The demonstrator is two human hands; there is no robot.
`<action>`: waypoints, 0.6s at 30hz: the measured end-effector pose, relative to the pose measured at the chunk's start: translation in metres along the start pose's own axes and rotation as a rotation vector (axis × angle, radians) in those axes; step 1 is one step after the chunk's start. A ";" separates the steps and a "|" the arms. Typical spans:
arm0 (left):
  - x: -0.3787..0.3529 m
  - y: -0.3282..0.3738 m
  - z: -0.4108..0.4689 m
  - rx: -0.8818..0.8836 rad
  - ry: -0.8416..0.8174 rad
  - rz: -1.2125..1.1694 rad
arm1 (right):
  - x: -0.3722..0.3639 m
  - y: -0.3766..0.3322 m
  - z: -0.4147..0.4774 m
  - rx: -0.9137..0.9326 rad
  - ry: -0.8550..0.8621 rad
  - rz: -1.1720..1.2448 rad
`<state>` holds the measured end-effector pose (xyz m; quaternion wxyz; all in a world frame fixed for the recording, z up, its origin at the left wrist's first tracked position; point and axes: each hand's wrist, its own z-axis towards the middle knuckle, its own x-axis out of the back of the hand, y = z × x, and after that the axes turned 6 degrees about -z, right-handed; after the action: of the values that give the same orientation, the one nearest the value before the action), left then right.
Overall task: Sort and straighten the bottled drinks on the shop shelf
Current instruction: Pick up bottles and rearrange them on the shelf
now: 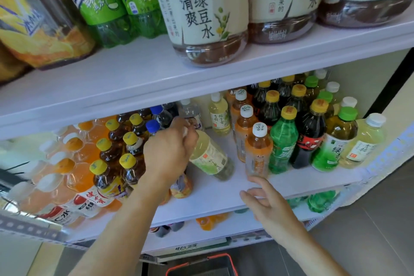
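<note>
My left hand (170,152) grips the neck of a pale yellow-green drink bottle (210,157), which leans tilted over the white middle shelf (215,195). Below that hand, an orange-labelled bottle (181,186) stands partly hidden. My right hand (266,201) hovers with relaxed fingers at the shelf's front edge, just below an orange tea bottle with a white cap (257,152). To the right stand a green bottle (283,143), a dark bottle with a yellow cap (311,136), and other upright bottles. Brown tea bottles with yellow caps (125,159) fill the left.
The upper shelf (139,74) carries large bottles close above. Orange drinks in shrink wrap (67,163) sit at the far left. A red-rimmed shopping basket (201,266) stands on the floor below. Lower shelves hold more bottles.
</note>
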<state>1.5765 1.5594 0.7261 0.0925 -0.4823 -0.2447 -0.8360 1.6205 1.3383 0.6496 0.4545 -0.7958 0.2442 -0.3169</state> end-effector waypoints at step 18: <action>0.074 -0.005 -0.072 0.548 0.220 -0.978 | -0.006 -0.066 -0.041 0.052 -0.409 0.629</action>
<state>1.4813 1.5340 0.7575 -0.1588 -0.1813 -0.6361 -0.7330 1.5931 1.3496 0.7215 0.5889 -0.7170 0.3730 -0.0023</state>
